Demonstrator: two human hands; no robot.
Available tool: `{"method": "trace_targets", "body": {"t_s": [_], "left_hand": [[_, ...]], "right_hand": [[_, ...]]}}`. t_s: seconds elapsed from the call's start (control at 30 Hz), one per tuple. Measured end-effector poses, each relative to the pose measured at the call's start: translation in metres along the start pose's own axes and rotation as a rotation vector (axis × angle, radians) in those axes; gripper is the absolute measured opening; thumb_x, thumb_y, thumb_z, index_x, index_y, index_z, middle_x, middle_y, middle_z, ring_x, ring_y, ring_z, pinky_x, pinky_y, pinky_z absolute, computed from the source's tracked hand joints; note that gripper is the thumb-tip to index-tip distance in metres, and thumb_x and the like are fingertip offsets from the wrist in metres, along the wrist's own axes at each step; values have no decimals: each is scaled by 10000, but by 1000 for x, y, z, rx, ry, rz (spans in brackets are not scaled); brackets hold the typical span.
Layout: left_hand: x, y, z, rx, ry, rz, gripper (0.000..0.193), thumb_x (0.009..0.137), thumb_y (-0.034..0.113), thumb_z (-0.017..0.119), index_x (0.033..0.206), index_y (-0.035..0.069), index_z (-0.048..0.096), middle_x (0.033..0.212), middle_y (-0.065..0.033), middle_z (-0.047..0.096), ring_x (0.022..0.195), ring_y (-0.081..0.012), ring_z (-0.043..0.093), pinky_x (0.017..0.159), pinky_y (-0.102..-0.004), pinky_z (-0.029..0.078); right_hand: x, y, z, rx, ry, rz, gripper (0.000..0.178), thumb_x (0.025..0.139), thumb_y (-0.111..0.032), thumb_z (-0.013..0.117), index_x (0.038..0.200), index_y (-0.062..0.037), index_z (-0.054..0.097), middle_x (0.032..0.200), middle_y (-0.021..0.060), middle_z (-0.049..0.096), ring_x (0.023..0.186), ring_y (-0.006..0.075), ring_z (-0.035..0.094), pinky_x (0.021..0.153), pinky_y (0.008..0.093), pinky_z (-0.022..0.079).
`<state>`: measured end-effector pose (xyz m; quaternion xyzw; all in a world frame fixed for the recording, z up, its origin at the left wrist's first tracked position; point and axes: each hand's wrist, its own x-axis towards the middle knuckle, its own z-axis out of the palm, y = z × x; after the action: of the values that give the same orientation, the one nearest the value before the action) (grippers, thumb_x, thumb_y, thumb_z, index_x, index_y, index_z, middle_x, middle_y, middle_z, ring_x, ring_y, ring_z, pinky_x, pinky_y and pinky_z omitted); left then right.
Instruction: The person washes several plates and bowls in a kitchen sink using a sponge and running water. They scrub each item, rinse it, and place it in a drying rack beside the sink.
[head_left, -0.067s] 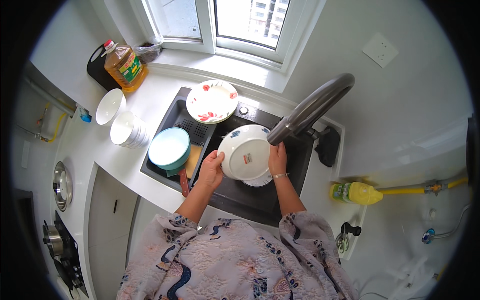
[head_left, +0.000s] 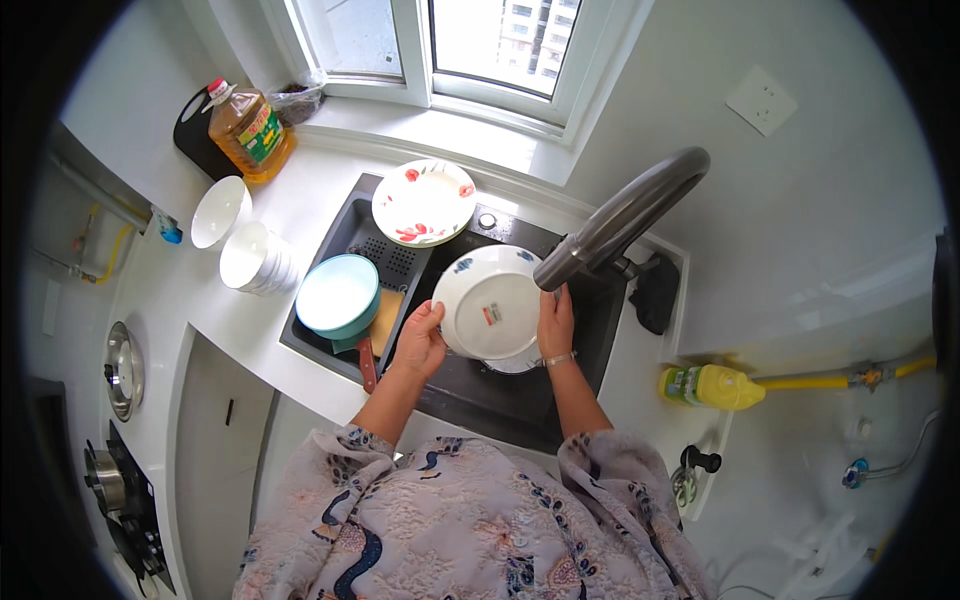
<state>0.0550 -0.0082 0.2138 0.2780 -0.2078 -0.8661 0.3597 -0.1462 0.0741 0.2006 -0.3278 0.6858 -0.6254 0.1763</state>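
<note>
1 plate (head_left: 475, 295) between left hand (head_left: 420, 342) and right hand (head_left: 556, 328) | both gripping its rim | left of faucet (head_left: 615, 222), right hand nearer

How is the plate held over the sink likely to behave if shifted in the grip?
The plate is probably stiff: its rim shows no sagging between the left hand and right hand. Its smooth, glazed-looking underside suggests it could turn slippery if wet. It looks ceramic, so it may chip if knocked against the sink below.
</note>
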Motion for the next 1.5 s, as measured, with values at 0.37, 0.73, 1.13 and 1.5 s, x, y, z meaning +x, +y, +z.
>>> {"method": "trace_targets", "body": {"t_s": [0.37,0.73,1.13,1.5], "left_hand": [[14,-37,-12,-479,-83,-250,358,902,282,419,1173,63,504,1201,-103,532,1124,-257,491,991,-443,341],[4,-26,-40,-314,-92,-374,331,902,258,422,1142,45,505,1131,-116,564,1060,-254,540,932,-452,401],[-5,-6,-2,-237,-151,-300,290,918,173,431,1157,11,458,1126,-125,551,1028,-235,556,905,-406,444],[2,-13,4,-192,36,-79,145,916,139,439,981,32,510,969,-77,599,901,-169,587,839,-337,474]], "right_hand": [[-29,-46,-42,627,-322,435,285,844,-114,583,1104,-11,527,986,40,602,849,128,577,743,262,460],[-33,-28,-48,800,-380,581,350,874,-120,532,1196,-17,441,1130,69,548,1025,189,537,882,333,428],[-16,7,-49,648,-146,587,373,899,-203,498,1200,6,431,1105,98,542,997,214,538,867,320,430],[-67,-50,6,-785,-376,-359,562,784,-262,547,1301,-108,388,1355,143,333,1262,338,276,1025,516,157]]}}
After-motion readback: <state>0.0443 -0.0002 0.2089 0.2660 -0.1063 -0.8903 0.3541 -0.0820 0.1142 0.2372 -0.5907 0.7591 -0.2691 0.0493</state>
